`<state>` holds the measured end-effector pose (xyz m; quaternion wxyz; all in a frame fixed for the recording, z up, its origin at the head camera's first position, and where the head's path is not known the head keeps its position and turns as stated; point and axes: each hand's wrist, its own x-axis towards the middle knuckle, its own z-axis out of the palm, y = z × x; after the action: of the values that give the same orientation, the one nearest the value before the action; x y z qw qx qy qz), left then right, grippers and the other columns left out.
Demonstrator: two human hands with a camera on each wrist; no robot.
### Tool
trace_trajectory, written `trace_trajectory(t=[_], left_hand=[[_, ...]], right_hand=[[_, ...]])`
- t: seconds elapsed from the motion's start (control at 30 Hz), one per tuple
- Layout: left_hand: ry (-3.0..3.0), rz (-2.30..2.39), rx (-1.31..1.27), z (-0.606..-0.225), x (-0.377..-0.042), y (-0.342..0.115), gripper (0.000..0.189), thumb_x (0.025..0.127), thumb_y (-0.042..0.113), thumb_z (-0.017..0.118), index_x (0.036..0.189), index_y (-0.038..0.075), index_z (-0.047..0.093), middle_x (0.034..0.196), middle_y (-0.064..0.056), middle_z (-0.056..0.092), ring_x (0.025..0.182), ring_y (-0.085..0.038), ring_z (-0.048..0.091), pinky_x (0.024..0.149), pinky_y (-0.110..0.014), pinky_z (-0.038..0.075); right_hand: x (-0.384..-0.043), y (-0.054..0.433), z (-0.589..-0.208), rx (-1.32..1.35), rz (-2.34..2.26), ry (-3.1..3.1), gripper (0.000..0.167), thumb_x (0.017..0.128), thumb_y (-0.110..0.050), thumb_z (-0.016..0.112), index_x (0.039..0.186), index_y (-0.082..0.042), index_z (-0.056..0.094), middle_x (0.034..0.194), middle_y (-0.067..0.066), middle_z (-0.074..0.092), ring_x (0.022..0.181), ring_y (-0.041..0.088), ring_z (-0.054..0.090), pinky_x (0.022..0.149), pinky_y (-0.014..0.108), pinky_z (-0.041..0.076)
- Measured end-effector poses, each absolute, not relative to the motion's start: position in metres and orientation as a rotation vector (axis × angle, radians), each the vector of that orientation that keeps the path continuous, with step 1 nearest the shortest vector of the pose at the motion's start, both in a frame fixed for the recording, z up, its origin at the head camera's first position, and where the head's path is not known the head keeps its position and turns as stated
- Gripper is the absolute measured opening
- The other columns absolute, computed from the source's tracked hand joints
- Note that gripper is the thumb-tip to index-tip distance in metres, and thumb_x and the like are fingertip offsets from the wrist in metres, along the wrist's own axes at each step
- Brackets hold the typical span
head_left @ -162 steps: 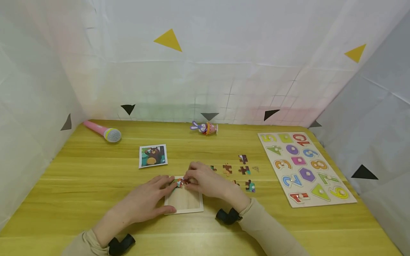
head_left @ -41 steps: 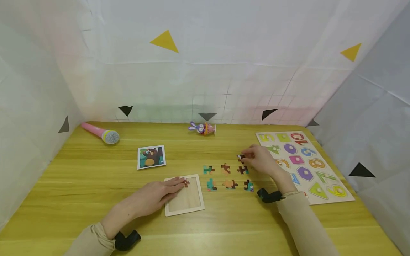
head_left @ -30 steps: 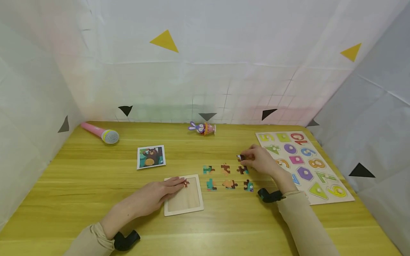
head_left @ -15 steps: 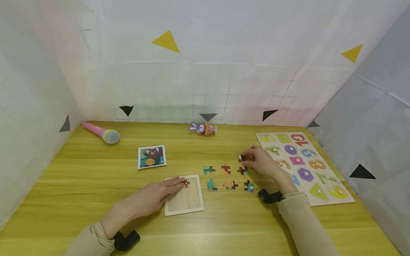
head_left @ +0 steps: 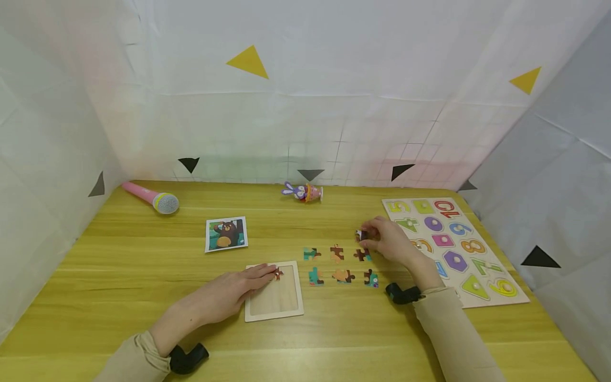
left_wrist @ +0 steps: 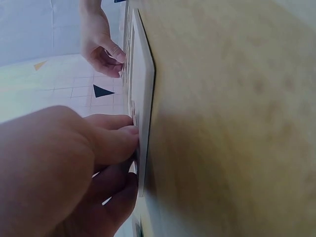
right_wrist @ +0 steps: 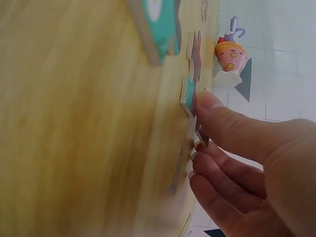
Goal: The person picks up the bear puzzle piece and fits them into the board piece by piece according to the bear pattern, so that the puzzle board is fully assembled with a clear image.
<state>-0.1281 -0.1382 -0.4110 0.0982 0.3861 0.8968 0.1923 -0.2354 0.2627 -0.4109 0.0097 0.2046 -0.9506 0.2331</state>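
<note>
My left hand (head_left: 229,294) lies over the left side of a square wooden puzzle tray (head_left: 299,297), its extended fingers on the upper part. A brown jigsaw piece (head_left: 278,274) shows in the tray beside the fingertips; whatever lies under the fingers is hidden. Over to the right, my right hand (head_left: 389,241) pinches a dark-and-white jigsaw piece (head_left: 360,235) between thumb and fingers, low over the table. In the right wrist view, that piece (right_wrist: 201,134) is partly covered by the thumb. Several loose jigsaw pieces (head_left: 342,276) lie in two rows between the hands.
A bear picture card (head_left: 226,234) lies beyond the tray. A number-and-shape board (head_left: 470,286) sits right, partly under the right forearm in view. At the back are a pink toy microphone (head_left: 153,197) and a rabbit toy in a cup (head_left: 303,191).
Since the oldest frame, my right hand has left the tray for the far-right loose piece, which has lately turned slightly in its fingers. My left hand has stayed on the tray.
</note>
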Motion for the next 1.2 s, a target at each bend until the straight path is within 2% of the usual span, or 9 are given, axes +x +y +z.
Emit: trace_trajectory(t=[0.33, 0.67, 0.97, 1.2], left_hand=[[2.662, 0.562, 1.141, -0.410, -0.128, -0.139, 0.050, 0.104, 0.001, 0.046, 0.152, 0.010, 0.043, 0.161, -0.007, 0.036, 0.145, -0.028, 0.038, 0.110, -0.048, 0.043], [2.661, 0.552, 1.148, -0.412, -0.128, -0.139, 0.050, 0.104, 0.001, 0.045, 0.153, 0.010, 0.042, 0.161, -0.007, 0.035, 0.146, -0.027, 0.037, 0.110, -0.048, 0.042], [2.656, 0.563, 1.122, -0.413, -0.129, -0.139, 0.048, 0.105, 0.004, 0.043, 0.153, 0.011, 0.042, 0.162, -0.005, 0.034, 0.147, -0.026, 0.036, 0.111, -0.047, 0.041], [2.667, 0.586, 1.130, -0.413, -0.128, -0.140, 0.050, 0.104, 0.001, 0.044, 0.153, 0.011, 0.042, 0.161, -0.007, 0.036, 0.146, -0.029, 0.038, 0.110, -0.050, 0.042]], right_hand=[[-0.235, 0.264, -0.410, 0.677, 0.636, -2.990, 0.037, 0.090, -0.024, 0.076, 0.118, 0.000, 0.072, 0.097, 0.009, 0.063, 0.079, 0.019, 0.055, 0.068, 0.031, 0.046], [-0.236, 0.264, -0.412, 0.701, 0.557, -2.961, 0.036, 0.089, -0.027, 0.077, 0.111, 0.002, 0.074, 0.095, 0.009, 0.063, 0.072, 0.016, 0.052, 0.062, 0.028, 0.044], [-0.235, 0.261, -0.409, 0.665, 0.644, -2.927, 0.029, 0.090, -0.028, 0.076, 0.106, -0.004, 0.076, 0.094, 0.006, 0.063, 0.075, 0.015, 0.052, 0.066, 0.028, 0.045], [-0.227, 0.242, -0.397, 0.851, 0.755, -2.772, 0.025, 0.089, -0.024, 0.077, 0.104, -0.005, 0.077, 0.092, 0.004, 0.065, 0.081, 0.017, 0.058, 0.068, 0.030, 0.050]])
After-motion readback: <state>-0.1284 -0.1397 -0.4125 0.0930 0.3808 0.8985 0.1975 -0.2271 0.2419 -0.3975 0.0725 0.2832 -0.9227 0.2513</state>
